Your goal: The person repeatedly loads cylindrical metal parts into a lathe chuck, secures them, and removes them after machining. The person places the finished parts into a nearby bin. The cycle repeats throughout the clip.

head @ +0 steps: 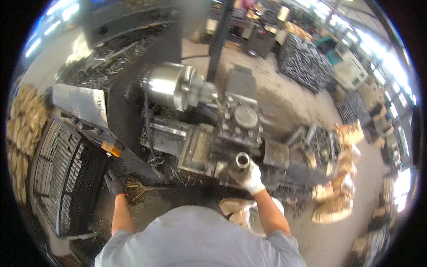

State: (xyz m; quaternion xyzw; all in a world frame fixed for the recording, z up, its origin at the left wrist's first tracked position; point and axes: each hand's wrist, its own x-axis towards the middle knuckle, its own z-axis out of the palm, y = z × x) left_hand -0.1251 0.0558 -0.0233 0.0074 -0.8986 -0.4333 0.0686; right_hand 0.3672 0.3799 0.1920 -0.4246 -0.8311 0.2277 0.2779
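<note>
My right hand [251, 177], in a white glove with darkened fingers, grips a short metal tube [242, 160] whose open end faces up. It is over the front of a metal lathe's carriage [196, 150], below the tool post [246, 117]. Farther left is the lathe's shiny chuck [166, 86], with a blurred round metal piece [206, 92] at its jaws. My left hand [115, 184], in a dark glove, hangs low by the headstock's front with its fingers apart. No object shows in it.
A slatted metal crate [63, 177] stands at left, near stacked sacks [26, 120]. A straw brush [136, 187] lies beside my left hand. Metal tools [312, 137] cover the lathe's right end, with sacks [333, 210] beyond. A bin of metal parts [304, 61] stands behind.
</note>
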